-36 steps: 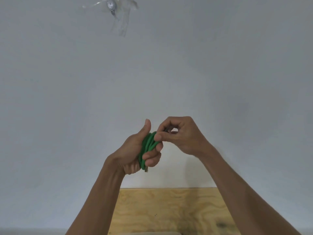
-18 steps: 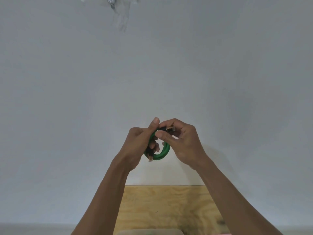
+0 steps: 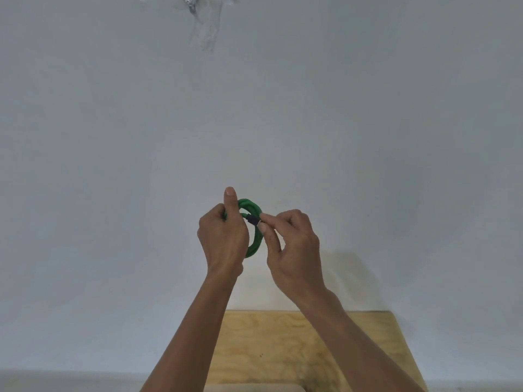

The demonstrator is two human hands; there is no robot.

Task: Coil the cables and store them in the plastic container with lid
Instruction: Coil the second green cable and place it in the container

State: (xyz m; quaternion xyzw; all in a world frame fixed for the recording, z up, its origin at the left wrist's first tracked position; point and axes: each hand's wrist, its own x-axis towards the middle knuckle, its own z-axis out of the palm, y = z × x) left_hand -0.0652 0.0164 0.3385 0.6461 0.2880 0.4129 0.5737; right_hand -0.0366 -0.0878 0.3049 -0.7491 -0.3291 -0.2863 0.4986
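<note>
The green cable (image 3: 254,222) is already wound into a small round coil, held up in the air between the two hands. So the coiling looks almost done. What seems left is to tuck in the loose end and put the coil away. No plastic container or lid can be seen here, so nothing looks stored yet.

The left hand (image 3: 223,239) is closed around the left side of the coil, with its thumb sticking straight up. Just to the right of that thumb, the dark plug (image 3: 252,220) at the cable's end pokes across the middle of the loop. The right hand (image 3: 293,250) pinches that plug between thumb and first finger, its other fingers curled in. The hands are close together, both holding the cable. Below the arms is a wooden board (image 3: 283,349).
</note>
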